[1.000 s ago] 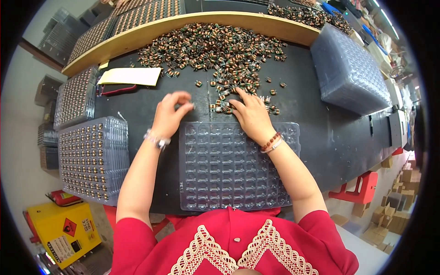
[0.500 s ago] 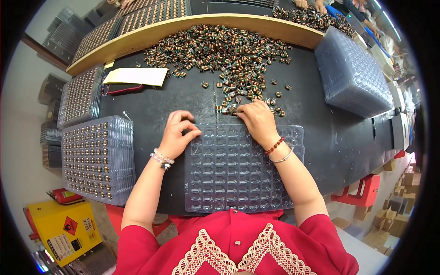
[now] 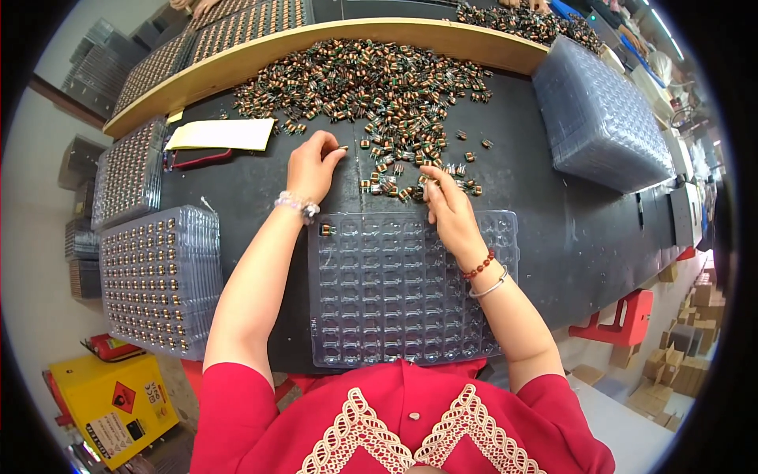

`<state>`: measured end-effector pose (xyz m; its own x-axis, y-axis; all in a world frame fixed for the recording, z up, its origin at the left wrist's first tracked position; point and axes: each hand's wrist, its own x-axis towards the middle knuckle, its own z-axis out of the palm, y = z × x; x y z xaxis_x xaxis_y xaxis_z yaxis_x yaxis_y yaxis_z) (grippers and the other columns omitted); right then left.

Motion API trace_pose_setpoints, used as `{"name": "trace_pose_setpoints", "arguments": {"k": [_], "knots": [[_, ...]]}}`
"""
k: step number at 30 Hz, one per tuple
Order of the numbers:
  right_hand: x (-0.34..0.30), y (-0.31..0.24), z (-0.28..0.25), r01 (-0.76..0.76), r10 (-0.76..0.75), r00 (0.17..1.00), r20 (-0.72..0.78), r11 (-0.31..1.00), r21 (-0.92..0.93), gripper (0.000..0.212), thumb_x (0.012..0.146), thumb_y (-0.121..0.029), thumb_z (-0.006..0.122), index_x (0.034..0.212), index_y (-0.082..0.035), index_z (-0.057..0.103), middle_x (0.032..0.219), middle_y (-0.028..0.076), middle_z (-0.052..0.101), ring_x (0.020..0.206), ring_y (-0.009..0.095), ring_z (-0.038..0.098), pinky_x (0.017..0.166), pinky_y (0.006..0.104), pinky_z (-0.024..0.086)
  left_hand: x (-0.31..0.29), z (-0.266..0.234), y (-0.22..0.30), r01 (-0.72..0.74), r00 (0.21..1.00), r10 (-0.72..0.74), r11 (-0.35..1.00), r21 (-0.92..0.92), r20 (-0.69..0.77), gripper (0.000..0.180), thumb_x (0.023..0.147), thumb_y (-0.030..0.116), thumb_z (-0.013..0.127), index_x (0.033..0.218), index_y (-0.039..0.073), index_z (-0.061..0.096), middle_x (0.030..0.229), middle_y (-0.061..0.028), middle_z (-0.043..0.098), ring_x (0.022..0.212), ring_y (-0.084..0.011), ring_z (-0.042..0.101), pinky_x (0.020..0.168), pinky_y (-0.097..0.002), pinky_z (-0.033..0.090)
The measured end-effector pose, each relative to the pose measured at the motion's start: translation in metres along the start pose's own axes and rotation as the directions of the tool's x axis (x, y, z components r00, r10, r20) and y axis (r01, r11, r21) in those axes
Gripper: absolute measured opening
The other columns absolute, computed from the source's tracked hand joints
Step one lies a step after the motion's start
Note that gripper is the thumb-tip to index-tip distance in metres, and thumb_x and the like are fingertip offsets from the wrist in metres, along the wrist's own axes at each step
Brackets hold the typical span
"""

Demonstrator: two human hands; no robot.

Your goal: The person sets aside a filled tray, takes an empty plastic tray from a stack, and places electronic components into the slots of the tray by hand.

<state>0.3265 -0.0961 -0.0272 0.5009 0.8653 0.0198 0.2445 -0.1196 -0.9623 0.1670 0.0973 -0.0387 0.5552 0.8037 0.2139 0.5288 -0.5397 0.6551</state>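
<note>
A clear plastic tray (image 3: 414,304) with rows of pockets lies in front of me. One small copper-wound coil (image 3: 326,230) sits in its far-left corner pocket. Beyond the tray's far edge, my left hand (image 3: 313,170) pinches a coil (image 3: 343,148) between thumb and forefinger. My right hand (image 3: 453,217) reaches over the tray's far side to the near end of a heap of loose coils (image 3: 379,87). Its thumb and forefinger curl close together there; what they grip, if anything, is too small to make out.
A wooden strip (image 3: 332,33) bounds the heap at the back. Stacked filled trays (image 3: 158,276) stand at left, near a yellow paper (image 3: 221,134) and a red-edged object (image 3: 201,158). Stacked clear trays (image 3: 600,118) rise at right. Co-workers' hands (image 3: 537,5) show at the far edge.
My left hand has moved from the tray's far-left corner forward toward the heap and now pinches a coil. A coil now shows in that corner pocket. My right hand's fingers have shifted slightly.
</note>
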Motion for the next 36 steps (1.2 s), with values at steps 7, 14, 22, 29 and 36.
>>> {"name": "trace_pose_setpoints", "arguments": {"k": [7, 14, 22, 29, 36], "knots": [[-0.016, 0.002, 0.002, -0.24, 0.215, 0.971, 0.106, 0.879, 0.412, 0.029, 0.093, -0.011, 0.06, 0.118, 0.001, 0.051, 0.1, 0.011, 0.07, 0.068, 0.009, 0.061, 0.06, 0.0216, 0.05, -0.073, -0.029, 0.012, 0.287, 0.958, -0.224, 0.736, -0.613, 0.18, 0.016, 0.081, 0.009, 0.069, 0.096, 0.006, 0.065, 0.084, -0.0021, 0.069, 0.082, -0.0152, 0.063, 0.073, -0.028, 0.049], [-0.023, 0.013, 0.006, -0.156, 0.144, 0.988, 0.059, 0.91, 0.384, 0.016, 0.09, -0.011, 0.064, 0.101, 0.0, 0.066, 0.089, 0.006, 0.07, 0.067, 0.006, 0.058, 0.061, 0.0196, 0.049, -0.089, -0.039, 0.019, -0.051, 0.956, 0.076, 0.994, -0.096, 0.282, 0.005, 0.074, 0.011, 0.073, 0.079, 0.011, 0.071, 0.085, -0.0013, 0.063, 0.101, -0.0183, 0.054, 0.102, -0.0382, 0.033], [-0.025, 0.011, 0.01, -0.199, 0.19, 0.98, 0.064, 0.892, 0.405, 0.024, 0.092, -0.009, 0.06, 0.115, 0.0, 0.057, 0.091, 0.006, 0.068, 0.072, 0.007, 0.06, 0.063, 0.0204, 0.05, -0.084, -0.029, 0.007, -0.518, 0.841, 0.511, 0.855, -0.01, 0.179, 0.009, 0.073, 0.015, 0.075, 0.081, 0.013, 0.071, 0.083, 0.0038, 0.064, 0.099, -0.0199, 0.057, 0.104, -0.0426, 0.031], [-0.024, 0.017, 0.008, -0.134, 0.126, 0.991, 0.048, 0.887, 0.441, 0.027, 0.091, -0.007, 0.061, 0.118, -0.001, 0.062, 0.093, 0.005, 0.067, 0.079, 0.009, 0.061, 0.065, 0.021, 0.052, -0.065, -0.01, 0.037, -0.439, 0.898, 0.436, 0.888, 0.137, 0.054, 0.021, 0.079, 0.013, 0.069, 0.099, 0.012, 0.069, 0.1, -0.0053, 0.063, 0.103, -0.027, 0.055, 0.092, -0.0399, 0.042], [-0.024, -0.005, 0.0, 0.015, -0.002, 0.997, -0.082, 0.989, 0.149, 0.01, 0.083, -0.009, 0.07, 0.091, -0.004, 0.069, 0.084, 0.0, 0.068, 0.074, 0.01, 0.061, 0.065, 0.0254, 0.049, -0.031, 0.015, 0.049, -0.604, 0.796, 0.546, 0.746, 0.281, 0.262, 0.025, 0.073, 0.016, 0.072, 0.097, 0.009, 0.068, 0.099, -0.0035, 0.063, 0.106, -0.0236, 0.052, 0.089, -0.0376, 0.043]]}}
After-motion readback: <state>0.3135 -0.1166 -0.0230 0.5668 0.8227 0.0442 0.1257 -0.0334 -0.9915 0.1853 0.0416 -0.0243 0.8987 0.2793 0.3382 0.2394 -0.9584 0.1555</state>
